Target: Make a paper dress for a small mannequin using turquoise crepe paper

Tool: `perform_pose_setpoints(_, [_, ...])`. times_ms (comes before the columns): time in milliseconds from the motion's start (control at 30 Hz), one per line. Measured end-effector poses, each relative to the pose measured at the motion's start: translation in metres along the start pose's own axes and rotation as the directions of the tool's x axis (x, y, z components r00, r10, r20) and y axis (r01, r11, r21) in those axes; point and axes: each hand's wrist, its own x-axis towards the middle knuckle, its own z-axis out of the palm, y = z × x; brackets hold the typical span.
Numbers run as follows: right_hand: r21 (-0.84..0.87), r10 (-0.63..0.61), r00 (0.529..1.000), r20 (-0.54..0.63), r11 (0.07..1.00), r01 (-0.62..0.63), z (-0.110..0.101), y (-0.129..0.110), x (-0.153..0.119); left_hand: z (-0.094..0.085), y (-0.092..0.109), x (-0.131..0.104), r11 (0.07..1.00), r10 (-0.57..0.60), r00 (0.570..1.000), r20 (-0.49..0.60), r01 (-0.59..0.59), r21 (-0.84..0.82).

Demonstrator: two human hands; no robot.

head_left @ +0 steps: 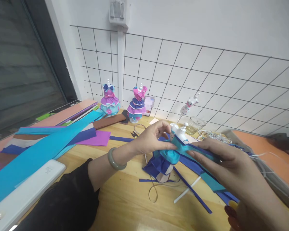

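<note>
In the middle of the table stands a small white dress form (181,134), dressed in a turquoise wrap with a blue and cream skirt (160,166). My left hand (155,136) is closed at its bust, the thumb pressing on the turquoise cloth and the fingers curled round the far side. Between the thumb and fingers of my right hand (221,157), a turquoise strip edged in dark blue (197,150) is pinched and drawn out to the right of the form. The ends of my left fingers are partly hidden behind the form.
Two finished doll dresses, one with a bow (109,101) and one tiered (136,106), stand at the back. Beside them are scissors (135,134), a glass jar (195,125) and another small form (189,105). Coloured cloth sheets (45,144) and a white power bank (31,192) lie left.
</note>
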Motion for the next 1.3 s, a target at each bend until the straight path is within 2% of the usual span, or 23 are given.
perform_pose_setpoints(233, [-0.008,-0.048,0.997,0.054,0.999,0.048,-0.004,-0.002,0.003,0.000,0.004,-0.001,0.999,0.010,0.999,0.045,-0.011,0.035])
perform_pose_setpoints(433, [0.008,0.047,0.994,0.095,0.999,-0.048,-0.004,0.000,0.004,0.002,0.003,-0.002,0.996,0.040,0.998,0.043,-0.043,0.073])
perform_pose_setpoints(667, [-0.094,0.106,0.994,-0.029,0.990,-0.108,0.007,0.002,-0.001,0.005,0.004,-0.005,0.981,0.052,0.999,-0.002,-0.051,0.185])
perform_pose_setpoints(833, [-0.124,0.062,0.990,-0.126,0.989,-0.078,0.023,-0.003,0.001,0.009,0.003,-0.006,0.979,0.099,0.995,0.000,-0.098,0.179])
perform_pose_setpoints(933, [-0.121,0.071,0.988,-0.135,0.989,-0.088,0.027,-0.010,0.002,0.010,0.001,-0.006,0.977,0.091,0.996,-0.018,-0.086,0.196])
perform_pose_setpoints(1067, [-0.199,0.069,0.990,-0.126,0.976,-0.093,0.027,-0.016,0.002,0.009,0.002,-0.006,0.968,0.093,0.996,0.000,-0.090,0.233])
perform_pose_setpoints(1300, [-0.216,0.067,0.991,-0.114,0.972,-0.090,0.028,-0.010,0.002,0.009,0.011,-0.007,0.975,0.070,0.997,0.039,-0.076,0.208])
